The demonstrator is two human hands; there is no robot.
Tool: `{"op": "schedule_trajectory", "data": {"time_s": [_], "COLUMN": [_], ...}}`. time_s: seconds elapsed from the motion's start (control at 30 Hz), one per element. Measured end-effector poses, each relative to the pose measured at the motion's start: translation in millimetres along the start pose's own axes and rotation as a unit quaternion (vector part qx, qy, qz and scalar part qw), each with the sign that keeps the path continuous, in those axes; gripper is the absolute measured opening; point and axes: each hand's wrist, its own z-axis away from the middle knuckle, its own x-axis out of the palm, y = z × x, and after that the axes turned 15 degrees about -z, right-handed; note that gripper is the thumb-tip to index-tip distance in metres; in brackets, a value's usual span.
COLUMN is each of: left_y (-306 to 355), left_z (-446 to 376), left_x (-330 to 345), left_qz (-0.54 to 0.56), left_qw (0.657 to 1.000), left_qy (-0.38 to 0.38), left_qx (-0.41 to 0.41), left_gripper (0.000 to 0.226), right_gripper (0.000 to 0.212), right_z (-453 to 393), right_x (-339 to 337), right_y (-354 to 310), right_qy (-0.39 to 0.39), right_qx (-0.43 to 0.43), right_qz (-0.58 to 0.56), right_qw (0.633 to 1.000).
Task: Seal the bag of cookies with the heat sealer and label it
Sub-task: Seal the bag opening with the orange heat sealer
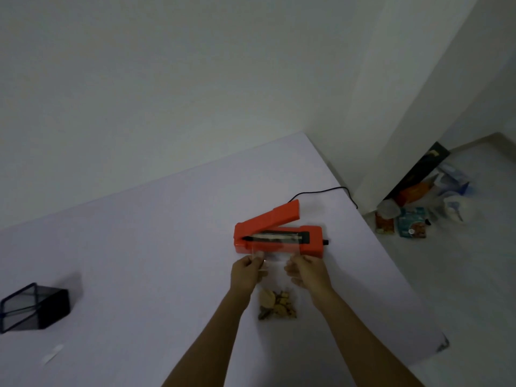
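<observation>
Pinching 1 bag (275, 277), 2 hands' fingers (258, 259) feed 1 open sealer (279, 236).

plain white walls (167, 79), pale floor (474, 275)

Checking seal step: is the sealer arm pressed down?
No, the heat sealer has its arm raised while both hands hold the bag at it.

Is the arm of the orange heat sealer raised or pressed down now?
Raised. The arm of the heat sealer tilts up from its left hinge, leaving the dark sealing strip uncovered, with the bag top held at it.
</observation>
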Motion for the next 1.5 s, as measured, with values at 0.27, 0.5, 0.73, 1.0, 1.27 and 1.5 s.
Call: {"op": "schedule_trajectory", "data": {"time_s": [0.27,0.5,0.73,1.0,1.27,1.5], "left_y": [0.9,-0.2,0.9,0.6,-1.8,-5.2], "left_z": [-0.9,-2.0,-3.1,-3.9,-8.1,-10.3], "left_x": [-0.6,-2.6,-3.6,-2.8,1.6,1.2], "left_qz": [-0.041,-0.026,-0.024,-0.011,-0.005,-0.003], "left_qw": [0.999,0.999,1.000,1.000,1.000,1.000], "left_qy": [0.017,0.017,0.016,0.015,0.010,0.012], "left_qx": [0.007,0.007,0.008,0.000,0.001,0.002], "left_gripper": [0.024,0.024,0.028,0.025,0.023,0.024], "right_gripper": [0.020,0.021,0.022,0.025,0.032,0.021], "right_z": [1.4,0.5,-0.6,12.0,46.2,29.2], "right_x": [-1.1,-1.2,0.8,1.0,22.1,15.7], "right_y": [3.5,2.9,0.5,-18.4,-88.1,-85.1], "right_qy": [-0.008,-0.015,-0.018,0.146,0.072,0.088], "right_qx": [0.006,-0.015,-0.019,-0.223,-0.400,-0.401], "right_qz": [0.009,0.050,0.072,0.195,0.069,0.141], "right_qw": [1.000,0.999,0.997,0.944,0.911,0.901]}}
